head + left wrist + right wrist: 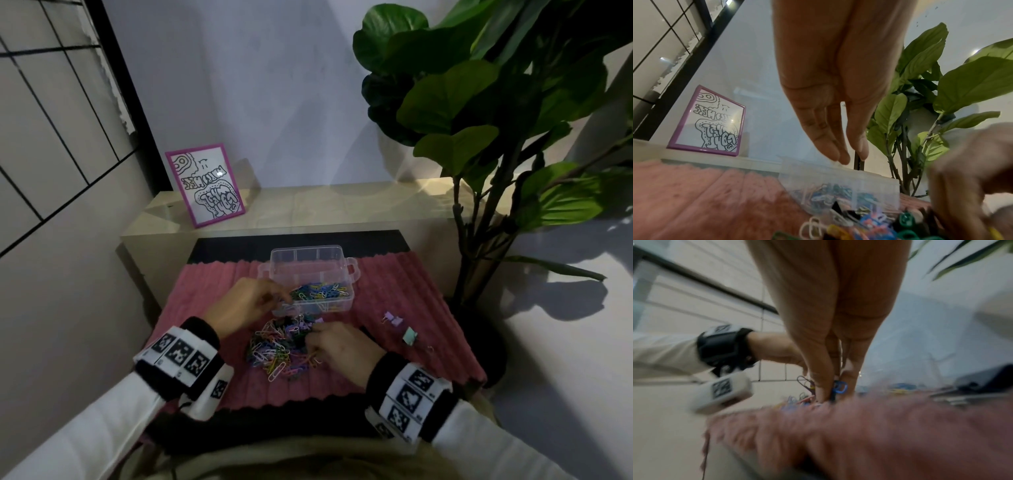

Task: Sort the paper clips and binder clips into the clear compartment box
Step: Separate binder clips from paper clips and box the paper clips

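the left hand [246,301] is hovering at the near edge of the clear compartment box [310,279], fingers straight and empty, while the right hand [337,346] is pinching into the loose clip pile [282,347] on the pink mat [394,301]. it is probably worth lifting few clips at a time, shaking tangles free before dropping them in.

Dim room: pale wall [274,85], beige ledge [308,209] with purple-framed drawing [205,185], leafy plant [479,102] at right.
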`<control>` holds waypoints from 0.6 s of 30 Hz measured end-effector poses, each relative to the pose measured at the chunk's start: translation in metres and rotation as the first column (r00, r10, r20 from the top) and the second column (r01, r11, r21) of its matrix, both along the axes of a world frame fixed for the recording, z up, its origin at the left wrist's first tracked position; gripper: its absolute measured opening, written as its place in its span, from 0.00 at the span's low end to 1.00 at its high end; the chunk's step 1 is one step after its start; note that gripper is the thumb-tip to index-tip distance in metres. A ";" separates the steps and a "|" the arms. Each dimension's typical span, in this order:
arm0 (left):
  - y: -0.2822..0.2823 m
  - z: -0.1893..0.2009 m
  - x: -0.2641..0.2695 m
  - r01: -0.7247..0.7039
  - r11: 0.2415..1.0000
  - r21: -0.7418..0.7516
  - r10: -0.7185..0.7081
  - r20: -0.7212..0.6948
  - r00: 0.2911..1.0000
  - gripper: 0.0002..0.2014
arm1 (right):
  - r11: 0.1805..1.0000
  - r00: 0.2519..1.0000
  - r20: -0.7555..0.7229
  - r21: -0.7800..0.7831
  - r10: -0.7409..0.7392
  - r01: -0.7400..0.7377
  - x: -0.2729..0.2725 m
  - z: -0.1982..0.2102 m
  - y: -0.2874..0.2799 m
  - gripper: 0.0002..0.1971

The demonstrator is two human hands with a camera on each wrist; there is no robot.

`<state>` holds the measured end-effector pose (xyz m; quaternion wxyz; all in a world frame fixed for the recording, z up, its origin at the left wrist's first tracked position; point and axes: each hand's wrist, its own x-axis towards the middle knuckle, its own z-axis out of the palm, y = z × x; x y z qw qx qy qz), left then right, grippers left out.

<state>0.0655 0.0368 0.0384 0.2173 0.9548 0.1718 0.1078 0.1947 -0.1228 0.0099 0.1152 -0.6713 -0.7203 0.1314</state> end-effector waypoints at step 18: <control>-0.021 -0.029 -0.075 -0.158 0.978 -0.137 0.146 -0.095 0.985 0.11 | 0.918 0.711 -0.632 -0.003 -0.309 0.396 0.077 0.030 0.038 0.03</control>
